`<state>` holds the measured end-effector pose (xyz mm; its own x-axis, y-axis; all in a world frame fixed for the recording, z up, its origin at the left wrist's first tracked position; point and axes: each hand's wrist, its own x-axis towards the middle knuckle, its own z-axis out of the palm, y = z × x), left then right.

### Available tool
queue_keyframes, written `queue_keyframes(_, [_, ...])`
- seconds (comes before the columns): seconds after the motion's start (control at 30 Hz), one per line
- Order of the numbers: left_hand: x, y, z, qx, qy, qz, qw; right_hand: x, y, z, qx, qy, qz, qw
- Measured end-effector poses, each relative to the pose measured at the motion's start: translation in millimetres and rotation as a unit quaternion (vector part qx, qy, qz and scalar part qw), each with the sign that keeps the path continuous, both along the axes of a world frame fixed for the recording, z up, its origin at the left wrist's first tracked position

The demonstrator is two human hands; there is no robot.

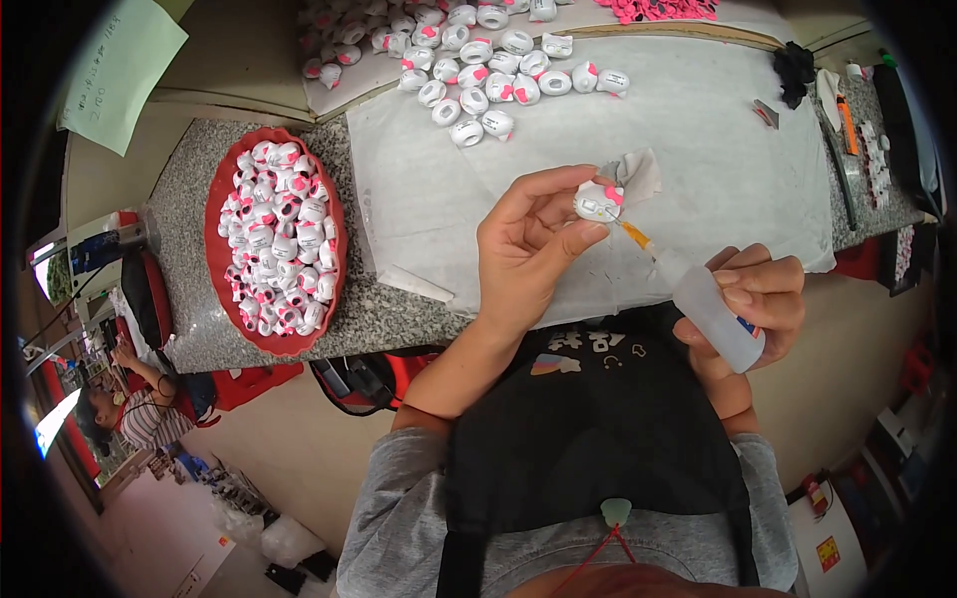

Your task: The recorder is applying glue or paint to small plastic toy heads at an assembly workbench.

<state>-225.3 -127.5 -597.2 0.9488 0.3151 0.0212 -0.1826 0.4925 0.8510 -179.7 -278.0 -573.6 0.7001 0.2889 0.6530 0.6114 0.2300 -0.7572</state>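
Note:
Between the fingers and thumb of my left hand is a small white cat-head figure with a pink bow. My right hand grips a translucent white squeeze bottle, tilted so that its yellow-orange nozzle points up and left. The thin tip of the nozzle reaches the lower right of the figure; whether it touches cannot be made out. Just behind the figure a crumpled pale cloth lies on the white sheet covering the worktop.
A red scalloped tray heaped with similar white and pink figures stands at the left. More loose figures lie at the back, near a pile of pink pieces. An orange-handled tool lies far right. Another person sits at the far left.

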Motion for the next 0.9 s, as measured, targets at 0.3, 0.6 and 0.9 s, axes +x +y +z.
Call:
queue_keyframes(0.3, [-0.3,-0.7,-1.2,0.02,-0.006,0.014,1.0,-0.3,2.9,4.3,-0.039,-0.007,-0.015,0.999])
queue_keyframes(0.6, [-2.2,1.2,-4.5,0.033,-0.011,0.022,0.999,-1.7,3.3,2.1,-0.039,-0.003,-0.01,0.999])
queue_keyframes(0.9, [0.3,0.4,-7.8,0.169,-0.046,0.043,0.984,-0.2,2.9,-1.9,-0.002,-0.005,-0.004,1.0])
